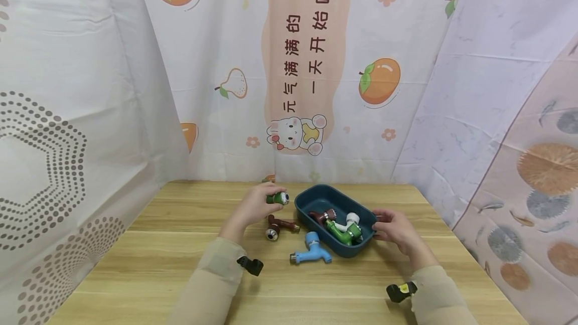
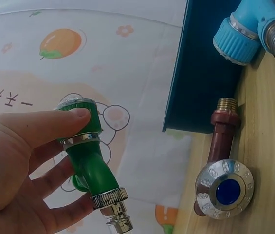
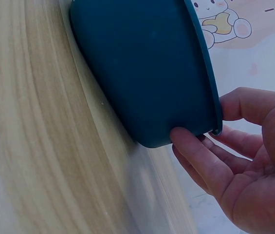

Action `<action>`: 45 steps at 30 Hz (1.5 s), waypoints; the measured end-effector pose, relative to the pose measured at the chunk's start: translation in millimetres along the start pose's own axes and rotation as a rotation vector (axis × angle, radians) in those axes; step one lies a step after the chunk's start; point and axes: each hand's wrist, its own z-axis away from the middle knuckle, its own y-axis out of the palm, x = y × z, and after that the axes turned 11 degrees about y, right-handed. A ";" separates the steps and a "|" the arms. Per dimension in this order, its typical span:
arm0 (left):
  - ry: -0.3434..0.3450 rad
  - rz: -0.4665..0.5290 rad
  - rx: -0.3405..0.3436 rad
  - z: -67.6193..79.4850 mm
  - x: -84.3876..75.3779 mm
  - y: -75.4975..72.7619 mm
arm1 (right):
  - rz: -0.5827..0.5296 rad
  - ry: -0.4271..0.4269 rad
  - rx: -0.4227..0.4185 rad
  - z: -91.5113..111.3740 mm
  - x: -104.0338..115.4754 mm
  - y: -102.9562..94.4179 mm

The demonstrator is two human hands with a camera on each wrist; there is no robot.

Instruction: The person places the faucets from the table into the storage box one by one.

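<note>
Head view: left hand [image 1: 254, 205] raised, fingers pinching green tap [image 1: 273, 198]; right hand [image 1: 396, 228] seemingly grips end of bin [image 1: 346, 251].

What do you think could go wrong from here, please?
The green tap in the left hand might slip, being pinched in mid-air. That hand could bump the loose brown tap lying near it. If the right hand, holding the bin at one end, shifts it, the bin might nudge the blue tap close by.

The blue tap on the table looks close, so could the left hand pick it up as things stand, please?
Probably not: the left hand holds a green tap, although the blue tap itself lies uncovered.
</note>
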 end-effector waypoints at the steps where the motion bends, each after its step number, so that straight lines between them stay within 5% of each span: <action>1: 0.000 -0.003 0.002 -1.5 -0.2 0.8 | 0.002 0.001 -0.001 0.3 0.0 0.3; 28: 0.070 -0.089 0.055 -45.6 -5.6 12.2 | 0.002 0.000 0.000 -0.4 0.9 1.4; 45: 0.083 -0.014 0.070 -74.4 -21.6 31.3 | 0.001 -0.003 0.009 -2.7 -1.8 -1.6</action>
